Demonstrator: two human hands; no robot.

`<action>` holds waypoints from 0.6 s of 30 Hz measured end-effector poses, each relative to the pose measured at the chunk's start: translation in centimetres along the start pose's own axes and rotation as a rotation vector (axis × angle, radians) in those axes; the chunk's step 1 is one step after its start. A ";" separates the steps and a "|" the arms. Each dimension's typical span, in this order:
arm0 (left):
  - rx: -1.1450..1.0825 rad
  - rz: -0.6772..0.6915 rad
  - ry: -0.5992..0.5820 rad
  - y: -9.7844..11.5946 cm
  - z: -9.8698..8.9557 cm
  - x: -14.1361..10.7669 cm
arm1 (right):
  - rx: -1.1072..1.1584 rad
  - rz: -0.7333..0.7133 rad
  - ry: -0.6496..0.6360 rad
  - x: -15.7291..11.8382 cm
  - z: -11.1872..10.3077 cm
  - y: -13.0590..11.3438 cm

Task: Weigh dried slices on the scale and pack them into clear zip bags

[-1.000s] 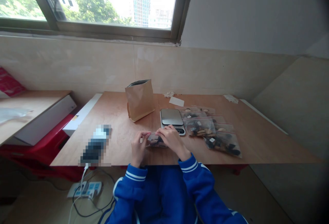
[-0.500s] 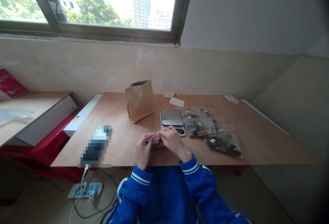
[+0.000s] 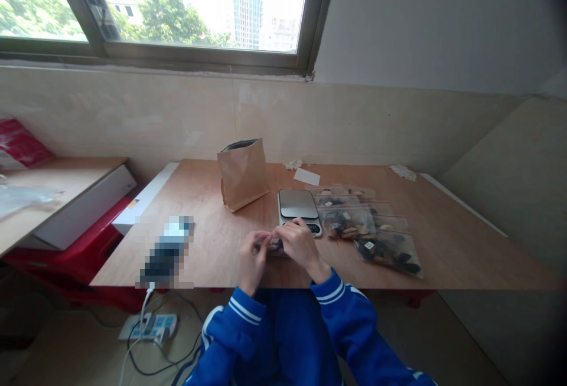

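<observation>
Both hands meet at the top edge of a clear zip bag [image 3: 277, 248] with dark pieces inside, close to the table's front edge. My left hand [image 3: 253, 259] pinches the bag's reddish seal strip from the left. Fingers of my right hand [image 3: 299, 244] close on the same strip, right beside the left fingertips. Most of the bag is hidden beneath the hands. Just beyond them lies a white kitchen scale [image 3: 298, 204] with a bare steel plate; the right hand partly covers its front panel.
Several filled zip bags [image 3: 387, 251] overlap to the right of the scale. An open brown paper bag [image 3: 242, 174] stands behind left, and a white card [image 3: 306, 176] lies at the back. A blurred phone-like object [image 3: 166, 253] with a cable lies left. A power strip [image 3: 148, 327] is on the floor.
The fingertips have shifted slightly to the right along the bag's seal, still pinching it. The whole view has moved a little; other things stay in place.
</observation>
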State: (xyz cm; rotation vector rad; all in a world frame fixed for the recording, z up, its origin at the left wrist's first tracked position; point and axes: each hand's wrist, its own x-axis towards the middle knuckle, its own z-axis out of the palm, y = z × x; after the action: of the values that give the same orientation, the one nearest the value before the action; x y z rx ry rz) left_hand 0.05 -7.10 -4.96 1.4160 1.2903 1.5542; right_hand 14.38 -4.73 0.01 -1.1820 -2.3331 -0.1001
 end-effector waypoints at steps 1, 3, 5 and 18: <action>0.028 0.012 0.013 -0.2 0.1 -0.1 | 0.001 0.000 -0.011 -0.1 0.0 0.1; 0.077 0.038 0.048 -0.6 0.3 -0.2 | 0.012 -0.009 -0.031 -0.3 -0.1 0.6; 0.096 0.050 0.079 -0.8 0.2 -0.1 | 0.017 -0.012 -0.030 -0.5 -0.3 1.2; -0.037 -0.002 -0.129 -0.4 -0.6 0.9 | -0.022 -0.030 -0.066 -0.5 -0.6 1.3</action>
State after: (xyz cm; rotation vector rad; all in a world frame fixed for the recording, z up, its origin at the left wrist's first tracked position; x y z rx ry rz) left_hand -0.78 -6.34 -4.99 1.4665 1.1802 1.4529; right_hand 15.85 -4.46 0.04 -1.1775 -2.4135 -0.0988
